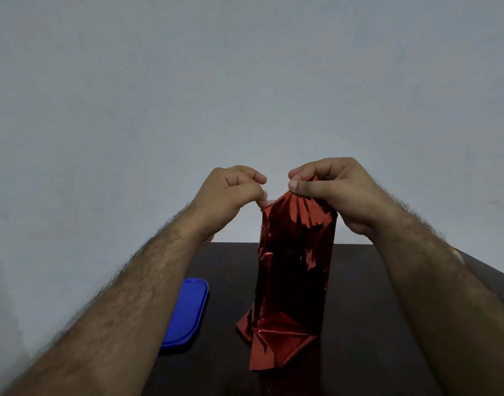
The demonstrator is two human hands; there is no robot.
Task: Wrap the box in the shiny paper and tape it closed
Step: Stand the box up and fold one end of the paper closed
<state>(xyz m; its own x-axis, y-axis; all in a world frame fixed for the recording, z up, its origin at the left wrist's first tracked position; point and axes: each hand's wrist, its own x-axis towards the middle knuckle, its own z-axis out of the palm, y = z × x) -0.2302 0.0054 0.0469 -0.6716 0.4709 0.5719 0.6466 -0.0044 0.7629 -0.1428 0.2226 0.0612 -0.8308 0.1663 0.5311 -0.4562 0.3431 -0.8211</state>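
Note:
The box stands upright on the dark table (pixel 373 295), fully covered by shiny red paper (pixel 295 267); the box itself is hidden. At its bottom the paper ends in loose folded flaps. My right hand (pixel 333 192) pinches the gathered paper at the top between thumb and fingers. My left hand (pixel 230 195) is curled at the top left corner, thumb and fingertips touching the paper's edge, where a small pale strip, perhaps tape (pixel 269 200), shows.
A blue plastic lid (pixel 188 312) lies flat on the table left of the box, partly under my left forearm. A plain grey wall rises behind the table's far edge.

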